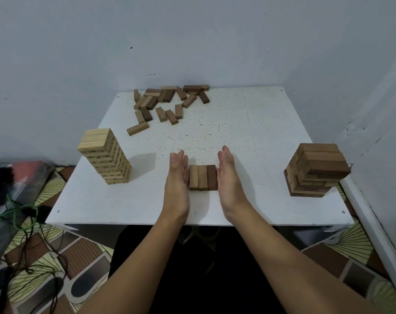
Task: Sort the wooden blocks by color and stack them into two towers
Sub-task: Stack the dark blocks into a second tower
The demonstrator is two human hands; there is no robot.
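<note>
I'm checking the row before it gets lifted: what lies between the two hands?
In the head view, three blocks lie side by side between the left hand and right hand, whose straight fingers flank the row.

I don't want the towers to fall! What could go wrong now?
The dark tower on the right has uneven, jutting layers, so adding a row may topple it. The three blocks pressed between the left hand and right hand could slip apart when lifted.
</note>
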